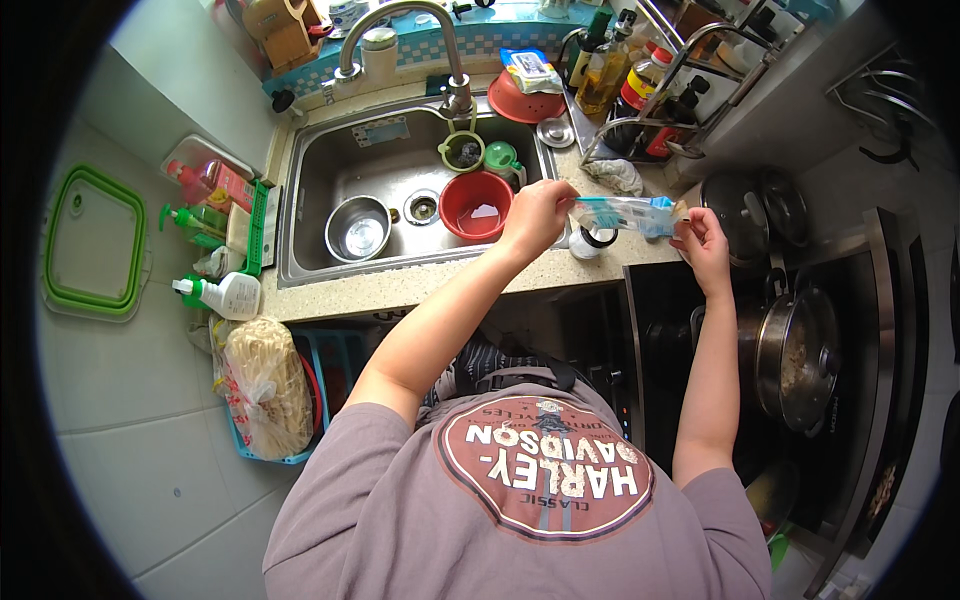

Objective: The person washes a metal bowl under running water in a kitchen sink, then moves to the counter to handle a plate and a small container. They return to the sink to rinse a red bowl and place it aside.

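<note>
A clear and blue plastic packet (626, 214) is stretched between my two hands over the counter, right of the sink. My left hand (536, 217) pinches its left end, by a turquoise strip. At the other end, the fingers of my right hand (703, 240) grip a corner where something light brown shows. Just below the packet stands a small jar with a black rim (592, 242), partly covered by it. Whether the packet holds anything more cannot be made out.
The steel sink (315, 161) holds a red bowl (476, 204), a metal bowl (358, 229) and a green strainer (460, 150). Bottles (637, 90) crowd a metal rack behind my hands. A lidded pot (795, 360) sits on the black stove at right. Detergent bottles (202, 221) line the left wall.
</note>
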Demonstrator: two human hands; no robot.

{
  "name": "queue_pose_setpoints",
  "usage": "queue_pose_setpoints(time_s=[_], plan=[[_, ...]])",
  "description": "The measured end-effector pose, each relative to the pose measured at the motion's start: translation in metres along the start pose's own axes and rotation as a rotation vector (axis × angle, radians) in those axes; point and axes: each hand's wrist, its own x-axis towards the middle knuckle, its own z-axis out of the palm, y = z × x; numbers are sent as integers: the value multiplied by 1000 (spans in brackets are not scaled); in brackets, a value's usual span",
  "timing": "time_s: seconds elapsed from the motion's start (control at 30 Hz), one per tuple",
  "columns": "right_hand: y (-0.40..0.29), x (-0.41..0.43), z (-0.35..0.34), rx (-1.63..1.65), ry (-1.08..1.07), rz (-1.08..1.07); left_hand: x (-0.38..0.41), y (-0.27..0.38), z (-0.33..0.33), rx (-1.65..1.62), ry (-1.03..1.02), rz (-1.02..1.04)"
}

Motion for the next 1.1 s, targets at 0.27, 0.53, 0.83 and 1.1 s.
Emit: queue_pose_setpoints(time_s=[0.27,0.53,0.83,1.1], plan=[[-9,-1,5,2,10,-59,-3,-1,1,-8,7,-1],[-25,-2,11,-39,12,-54,-6,4,1,-48,-1,-38],[-39,0,21,-98,-7,-109,-20,2,5,-6,59,-31],[-48,4,18,-198,-41,-125,-26,3,7,-13,77,-44]])
